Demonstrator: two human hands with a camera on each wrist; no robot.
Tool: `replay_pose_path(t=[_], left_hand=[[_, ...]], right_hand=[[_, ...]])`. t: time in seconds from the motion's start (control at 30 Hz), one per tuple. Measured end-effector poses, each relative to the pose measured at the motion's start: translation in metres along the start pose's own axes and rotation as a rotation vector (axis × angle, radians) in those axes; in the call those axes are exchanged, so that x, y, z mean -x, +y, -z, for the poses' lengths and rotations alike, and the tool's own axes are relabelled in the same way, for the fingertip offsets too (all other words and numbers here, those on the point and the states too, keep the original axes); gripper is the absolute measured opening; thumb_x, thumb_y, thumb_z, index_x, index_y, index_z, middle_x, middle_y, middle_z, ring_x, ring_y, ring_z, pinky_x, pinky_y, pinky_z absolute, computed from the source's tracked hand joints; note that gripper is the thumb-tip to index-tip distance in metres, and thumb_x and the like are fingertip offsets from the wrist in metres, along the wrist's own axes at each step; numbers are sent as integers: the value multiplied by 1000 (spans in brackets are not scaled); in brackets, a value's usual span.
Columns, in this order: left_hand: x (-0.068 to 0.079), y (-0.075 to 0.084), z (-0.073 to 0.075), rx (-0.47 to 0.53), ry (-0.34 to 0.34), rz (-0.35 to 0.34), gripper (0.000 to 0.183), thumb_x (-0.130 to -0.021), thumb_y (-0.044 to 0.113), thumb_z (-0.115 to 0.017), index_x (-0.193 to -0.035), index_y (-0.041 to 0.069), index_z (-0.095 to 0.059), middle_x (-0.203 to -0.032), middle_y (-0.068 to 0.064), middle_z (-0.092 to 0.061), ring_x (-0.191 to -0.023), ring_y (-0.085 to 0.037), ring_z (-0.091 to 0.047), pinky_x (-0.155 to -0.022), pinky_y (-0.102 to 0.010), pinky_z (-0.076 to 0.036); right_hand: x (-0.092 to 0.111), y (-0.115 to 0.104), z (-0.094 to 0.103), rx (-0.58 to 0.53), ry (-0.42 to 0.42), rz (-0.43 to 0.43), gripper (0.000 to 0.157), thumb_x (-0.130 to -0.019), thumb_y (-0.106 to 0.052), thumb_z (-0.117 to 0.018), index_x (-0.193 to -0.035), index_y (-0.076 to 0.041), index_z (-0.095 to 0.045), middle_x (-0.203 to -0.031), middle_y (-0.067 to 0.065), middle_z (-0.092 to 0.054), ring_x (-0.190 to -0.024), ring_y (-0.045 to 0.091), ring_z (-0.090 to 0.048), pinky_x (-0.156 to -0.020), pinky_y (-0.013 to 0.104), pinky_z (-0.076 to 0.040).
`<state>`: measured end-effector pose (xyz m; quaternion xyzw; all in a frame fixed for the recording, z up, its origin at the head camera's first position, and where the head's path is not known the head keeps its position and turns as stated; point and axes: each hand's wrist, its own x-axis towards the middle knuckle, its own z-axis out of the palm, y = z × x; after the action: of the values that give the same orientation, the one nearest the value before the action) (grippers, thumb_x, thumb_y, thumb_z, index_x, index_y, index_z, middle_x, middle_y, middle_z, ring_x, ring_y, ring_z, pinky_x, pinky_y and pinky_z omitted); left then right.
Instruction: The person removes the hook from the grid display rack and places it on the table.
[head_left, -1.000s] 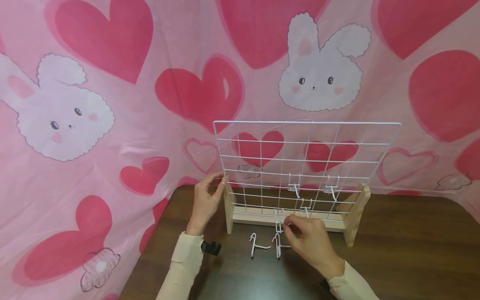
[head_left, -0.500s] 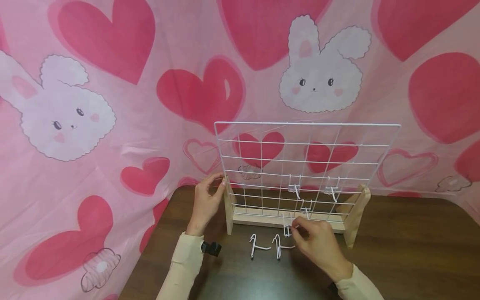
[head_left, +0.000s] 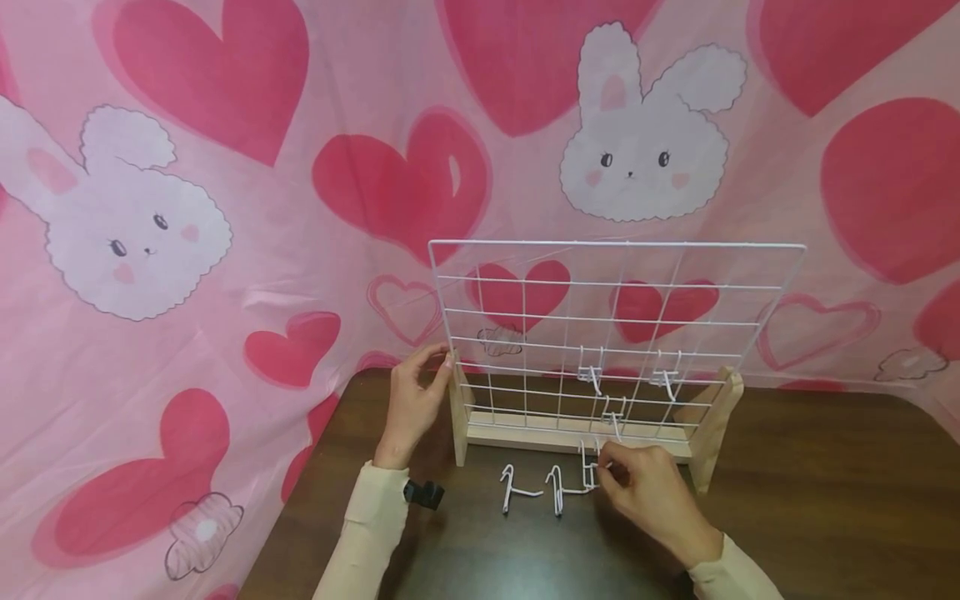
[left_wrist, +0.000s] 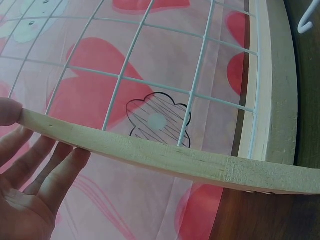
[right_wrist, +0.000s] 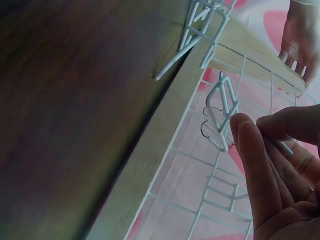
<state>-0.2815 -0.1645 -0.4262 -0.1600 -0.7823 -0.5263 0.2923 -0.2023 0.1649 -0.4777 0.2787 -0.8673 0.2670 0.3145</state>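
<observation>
A white wire grid [head_left: 618, 244] leans back in a wooden stand [head_left: 720, 433]. My left hand [head_left: 412, 408] holds the stand's left upright [left_wrist: 150, 160], thumb on one side and fingertips on the other. Between the thumb and fingers of my right hand [head_left: 656, 496] is a white wire hook [right_wrist: 226, 112], pinched by its prong in front of the grid's lower edge. Its two bent ends point up in the head view, apart from the grid wires. Three similar hooks hang on the grid's right half: an upper left hook [head_left: 591, 377], an upper right hook [head_left: 664, 380] and a lower hook [head_left: 613, 414].
Loose white hooks lie on the dark wooden table [head_left: 480, 558] before the stand: a left hook [head_left: 507, 490] and a right hook [head_left: 557, 492], close to the held one. A pink cloth [head_left: 390, 67] with hearts and rabbits hangs behind the table.
My right hand has moved right and slightly down along the front of the grid, carrying the hook with it. The left hand stays on the upright.
</observation>
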Motion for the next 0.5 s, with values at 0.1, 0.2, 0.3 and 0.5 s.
replay_pose_path(t=[0.1,0.2,0.3,0.5], left_hand=[[0,0,0,7,-1,2,21,-97,4,-69,-114,-7,-73,-108,-19,-79,-97,-32,-77,-79,-37,-63],[-1,0,0,10,1,1,21,-97,4,-69,-114,-7,-73,-108,-19,-79,-97,-33,-77,-79,-36,-62],[-1,0,-1,14,6,-4,21,-96,4,-70,-114,-5,-74,-107,-19,-79,-96,-35,-77,-78,-28,-61],[0,-3,-1,9,13,-13,20,-96,4,-71,-114,-3,-75,-107,-19,-79,-96,-35,-77,-77,-29,-61]], right_hand=[[1,1,0,-11,-32,-2,35,-67,4,-82,-70,-26,-63,-58,-19,-62,-58,-16,-45,-52,10,-39],[2,2,0,-10,-56,-5,36,-66,3,-83,-70,-26,-63,-58,-21,-58,-57,-14,-41,-53,10,-36],[3,3,-1,-6,-79,-10,36,-66,2,-83,-69,-27,-62,-58,-22,-53,-57,-12,-36,-53,11,-32],[5,4,-1,-6,-107,-23,36,-67,2,-82,-69,-28,-62,-58,-25,-47,-58,-12,-33,-53,11,-29]])
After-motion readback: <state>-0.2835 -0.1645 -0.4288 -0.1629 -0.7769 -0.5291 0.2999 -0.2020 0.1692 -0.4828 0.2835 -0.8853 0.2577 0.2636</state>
